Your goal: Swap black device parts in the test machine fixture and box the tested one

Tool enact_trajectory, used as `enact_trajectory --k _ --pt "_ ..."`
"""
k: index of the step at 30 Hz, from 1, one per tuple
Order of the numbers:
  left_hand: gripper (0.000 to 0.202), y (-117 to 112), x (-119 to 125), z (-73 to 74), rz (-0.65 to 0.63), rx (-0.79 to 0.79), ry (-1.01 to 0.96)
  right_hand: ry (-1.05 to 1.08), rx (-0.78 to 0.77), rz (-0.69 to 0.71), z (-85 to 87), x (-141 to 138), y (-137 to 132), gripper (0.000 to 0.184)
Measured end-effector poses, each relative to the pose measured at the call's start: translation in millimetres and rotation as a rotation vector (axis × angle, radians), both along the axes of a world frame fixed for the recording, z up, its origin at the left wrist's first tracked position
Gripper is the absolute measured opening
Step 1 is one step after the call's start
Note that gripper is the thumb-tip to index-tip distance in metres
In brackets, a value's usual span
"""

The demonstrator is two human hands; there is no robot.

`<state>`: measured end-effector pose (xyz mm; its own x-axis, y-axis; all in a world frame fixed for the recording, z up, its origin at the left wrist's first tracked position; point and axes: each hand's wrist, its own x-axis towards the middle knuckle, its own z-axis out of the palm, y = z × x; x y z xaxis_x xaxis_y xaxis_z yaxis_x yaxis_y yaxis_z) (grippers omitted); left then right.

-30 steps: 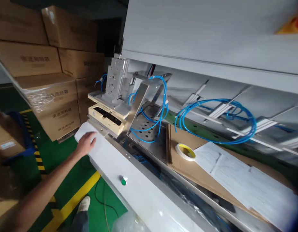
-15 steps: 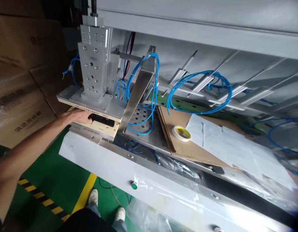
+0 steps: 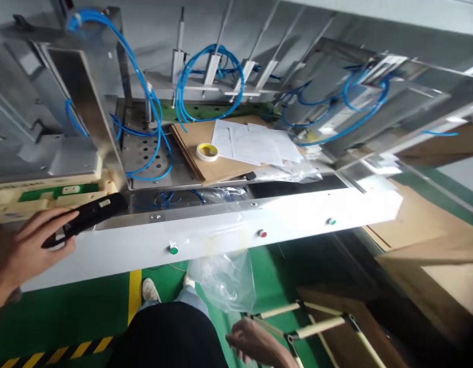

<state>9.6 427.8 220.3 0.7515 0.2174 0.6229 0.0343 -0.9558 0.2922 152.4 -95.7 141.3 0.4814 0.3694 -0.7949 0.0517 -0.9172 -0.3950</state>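
Note:
My left hand (image 3: 45, 237) grips a long black plastic casing (image 3: 91, 215) with small pale labels or cut-outs. It is held tilted in front of the press at the left. Close behind it, the cream-coloured fixture (image 3: 8, 204) has a green insert (image 3: 48, 192) showing in it. Low in the picture, my right hand (image 3: 257, 340) hangs above the floor, its fingers loosely bent and partly blurred. I see nothing in it. The nearest thing to it is a cream tube frame (image 3: 316, 327).
On the metal bench lie cardboard sheets (image 3: 217, 171), white papers (image 3: 252, 143) and a tape roll (image 3: 207, 152). Blue air hoses (image 3: 209, 120) loop over them. Green and red buttons (image 3: 262, 233) line the white front panel. A clear plastic bag (image 3: 229, 286) hangs below. Cardboard boxes (image 3: 443, 230) stand at right.
My left hand has come out of the press fixture with the black casing in it. The view has swung right, and my right hand has come into sight at the bottom.

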Motion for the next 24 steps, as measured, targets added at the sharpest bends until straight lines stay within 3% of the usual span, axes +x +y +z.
enact_trajectory --k 2,3,6,8,10,14,20,24 --pt "0.07 -34.9 7.4 -10.3 -0.053 -0.023 0.053 0.11 0.154 -0.018 17.2 21.5 2.2 0.042" --pt "0.07 -51.8 13.9 -15.3 -0.098 -0.023 0.074 0.047 0.272 -0.019 23.3 33.7 7.3 0.048" --pt "0.061 -97.1 41.1 -26.1 -0.221 0.005 0.109 -0.606 0.507 -0.038 22.8 70.6 30.3 0.045" --pt "0.05 -121.2 62.1 -28.5 -0.259 0.008 0.111 -1.051 0.552 0.076 8.7 93.2 44.7 0.035" --pt "0.042 -139.8 82.5 -27.7 -0.278 -0.004 0.118 -1.294 0.559 0.216 -9.1 112.7 53.9 0.034" --pt "0.037 -167.5 121.9 -23.6 -0.29 -0.04 0.132 -1.389 0.603 0.314 -35.2 136.4 56.7 0.037" --pt "0.04 -208.8 183.8 -27.9 -0.399 -0.05 0.187 -1.465 0.709 0.217 -50.2 135.7 55.7 0.028" --pt "0.041 -225.6 209.7 -34.8 -0.465 -0.06 0.242 -1.486 0.762 0.152 -53.7 129.5 59.7 0.025"
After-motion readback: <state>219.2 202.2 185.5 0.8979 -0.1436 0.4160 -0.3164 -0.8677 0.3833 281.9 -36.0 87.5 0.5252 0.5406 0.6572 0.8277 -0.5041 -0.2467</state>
